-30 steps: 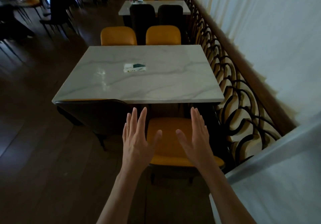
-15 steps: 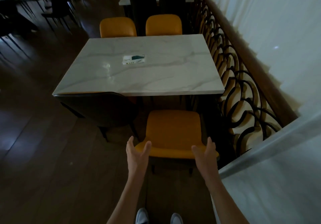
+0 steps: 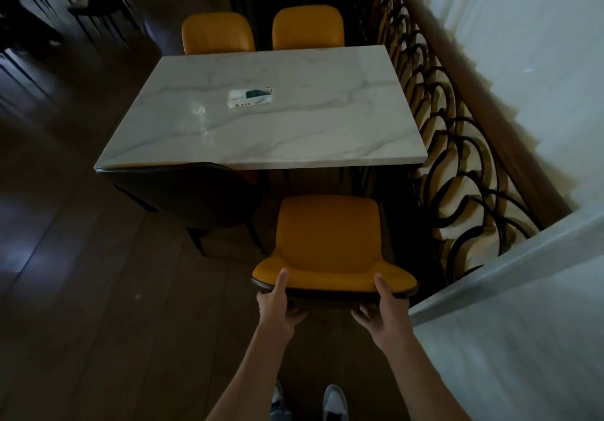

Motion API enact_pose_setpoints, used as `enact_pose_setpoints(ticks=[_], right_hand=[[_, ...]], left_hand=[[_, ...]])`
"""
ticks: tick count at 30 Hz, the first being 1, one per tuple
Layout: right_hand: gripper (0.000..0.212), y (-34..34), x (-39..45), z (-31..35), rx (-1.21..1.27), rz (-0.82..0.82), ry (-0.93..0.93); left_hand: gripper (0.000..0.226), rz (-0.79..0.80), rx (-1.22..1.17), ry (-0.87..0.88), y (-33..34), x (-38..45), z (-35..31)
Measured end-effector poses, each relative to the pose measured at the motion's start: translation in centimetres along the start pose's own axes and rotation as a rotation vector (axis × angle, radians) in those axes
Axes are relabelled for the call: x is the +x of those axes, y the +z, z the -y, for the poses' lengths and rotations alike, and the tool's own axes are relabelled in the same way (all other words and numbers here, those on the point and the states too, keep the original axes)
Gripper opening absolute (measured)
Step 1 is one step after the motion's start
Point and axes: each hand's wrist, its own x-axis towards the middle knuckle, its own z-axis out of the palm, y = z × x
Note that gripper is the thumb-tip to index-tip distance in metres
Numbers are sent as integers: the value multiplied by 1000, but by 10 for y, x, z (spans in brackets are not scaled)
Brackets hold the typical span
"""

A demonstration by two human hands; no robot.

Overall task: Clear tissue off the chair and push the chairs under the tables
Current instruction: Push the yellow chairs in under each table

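Note:
An orange chair stands pulled out from the near edge of a marble table. My left hand grips the left end of its backrest, thumb on top and fingers behind. My right hand grips the right end the same way. A tissue packet lies flat on the table top. To the left, a dark-backed chair sits tucked against the table edge. No tissue shows on the orange seat.
Two orange chairs stand at the table's far side. A dark scrolled iron railing runs along the right. A white marble surface sits at near right. My shoes show on the dark wooden floor.
My hands dropped from hovering open above the seat to the chair's backrest and closed on its two ends. The view tilted downward.

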Motion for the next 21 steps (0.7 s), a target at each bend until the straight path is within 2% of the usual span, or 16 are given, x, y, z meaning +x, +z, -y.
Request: enact_pose_setpoints(ticks=[3, 9, 14, 21], right_hand=[[67, 1, 1, -2, 58, 27, 3], [67, 0, 9, 1, 124, 73, -3], [68, -5, 15, 3, 123, 131, -23], [61, -8, 23, 4, 136, 155, -51]], left_hand=[[77, 39, -33, -13, 4, 1, -1], [74, 78, -97, -14, 9, 4, -2], [57, 63, -146, -9, 11, 13, 4], [54, 47, -195, 55, 13, 14, 8]])
